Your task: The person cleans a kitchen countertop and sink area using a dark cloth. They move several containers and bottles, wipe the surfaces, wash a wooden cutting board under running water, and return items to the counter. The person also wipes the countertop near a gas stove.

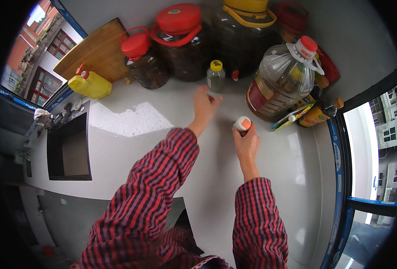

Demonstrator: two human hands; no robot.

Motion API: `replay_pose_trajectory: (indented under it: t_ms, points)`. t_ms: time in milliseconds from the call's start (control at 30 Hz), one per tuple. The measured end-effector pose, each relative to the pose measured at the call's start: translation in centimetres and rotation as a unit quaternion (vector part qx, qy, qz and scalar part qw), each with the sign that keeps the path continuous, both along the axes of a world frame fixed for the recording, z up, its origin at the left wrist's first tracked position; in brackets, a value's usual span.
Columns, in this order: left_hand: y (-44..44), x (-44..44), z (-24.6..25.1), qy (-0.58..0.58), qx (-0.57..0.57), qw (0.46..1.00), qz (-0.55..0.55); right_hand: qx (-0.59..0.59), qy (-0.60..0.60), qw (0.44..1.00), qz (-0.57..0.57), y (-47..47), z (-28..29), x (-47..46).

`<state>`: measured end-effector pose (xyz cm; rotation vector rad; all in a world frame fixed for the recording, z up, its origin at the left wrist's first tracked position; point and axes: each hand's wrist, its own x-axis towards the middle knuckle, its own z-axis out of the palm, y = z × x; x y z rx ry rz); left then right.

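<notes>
My right hand grips a small container with a white cap that bears an orange patch; the hand hides most of its body. Farther forward, my left hand is blurred, its thumb and fingers apart with nothing between them. Just beyond those fingers stands a small clear glass jar with a yellow lid, upright on the pale countertop. Whether the fingertips touch the jar is not plain; a gap seems to show.
Large dark-filled jars with a red lid and a yellow lid line the back wall. To the right stand a big plastic oil jug and a sauce bottle. At left are a yellow jug, a wooden board and a sink.
</notes>
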<state>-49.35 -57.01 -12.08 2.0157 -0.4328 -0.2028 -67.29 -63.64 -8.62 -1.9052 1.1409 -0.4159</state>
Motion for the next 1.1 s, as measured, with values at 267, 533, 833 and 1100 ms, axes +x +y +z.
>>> replay_pose_trajectory:
  t_ms: [267, 533, 833, 1100]
  points:
    - [0.6, -4.0, -1.3, 0.021, -0.050, 0.981, -0.186, -0.005, -0.037, 0.999, -0.016, -1.7, -2.4, 5.9]
    - [-4.7, -4.8, -2.1, 0.014, 0.002, 0.995, -0.100, 0.015, -0.160, 0.986, 0.035, 0.2, -1.9, -3.8]
    - [-9.1, -1.4, -4.3, -0.114, 0.058, 0.991, -0.024, 0.106, -0.060, 0.992, -0.037, 6.7, 1.7, -21.9]
    - [-6.7, -0.1, -3.2, -0.074, 0.003, 0.996, -0.048, 0.011, 0.001, 0.997, -0.079, 9.9, 4.0, -33.4]
